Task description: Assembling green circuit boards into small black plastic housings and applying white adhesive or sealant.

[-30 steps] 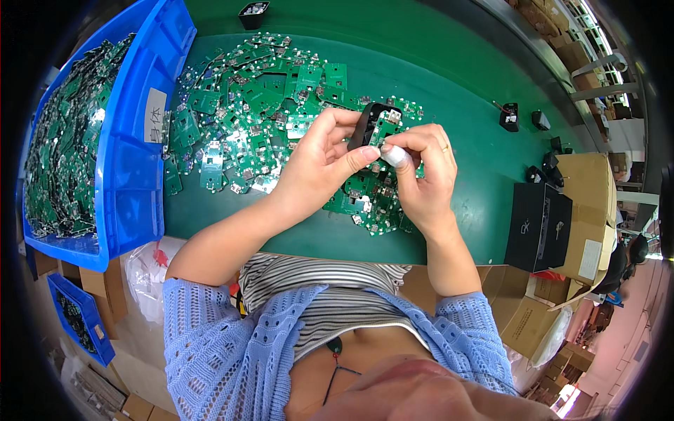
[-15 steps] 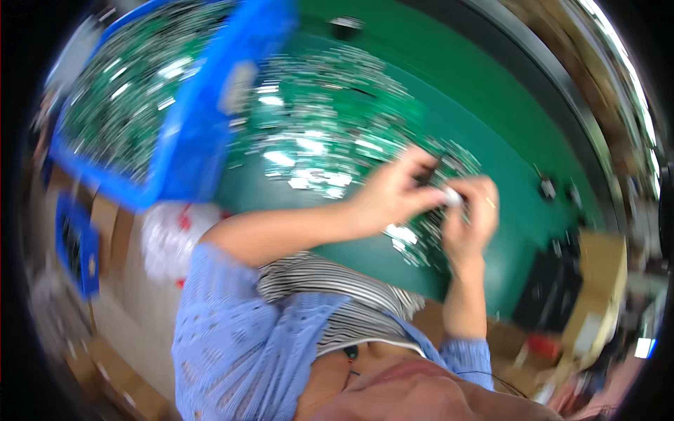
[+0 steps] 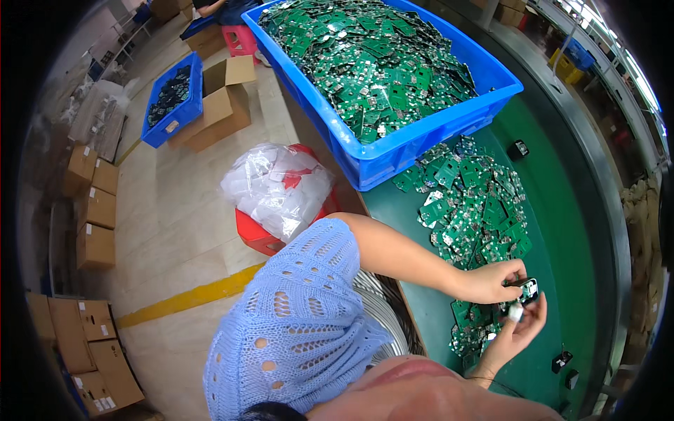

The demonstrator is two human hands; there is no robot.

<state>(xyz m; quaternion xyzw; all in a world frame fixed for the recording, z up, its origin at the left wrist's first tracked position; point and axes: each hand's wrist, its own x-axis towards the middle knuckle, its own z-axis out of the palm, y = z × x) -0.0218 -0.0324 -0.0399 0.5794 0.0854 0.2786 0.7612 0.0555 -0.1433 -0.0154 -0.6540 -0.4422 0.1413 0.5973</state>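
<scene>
My left hand (image 3: 490, 282) is closed, pinching a small black case (image 3: 526, 288) with a pale inner face over the green work surface (image 3: 562, 281). Just below it, my right hand (image 3: 523, 335) is held up with fingers and thumb apart. At its thumb tip sits a small white piece (image 3: 516, 312), perhaps a finger cover; I cannot tell exactly. Loose green circuit boards (image 3: 484, 203) lie in a heap beside and under my hands.
A big blue bin (image 3: 421, 158) full of circuit boards stands at the far end of the heap. Small black cases (image 3: 518, 149) lie farther along and another black case (image 3: 562, 361) nearer. Left are a clear bag (image 3: 277, 186) on a red stool, cartons (image 3: 97, 245) and a smaller blue bin (image 3: 172, 126).
My view has swung left, so the bin and floor now show more fully and my hands appear lower right. The hands remain close together, and the blur is gone.
</scene>
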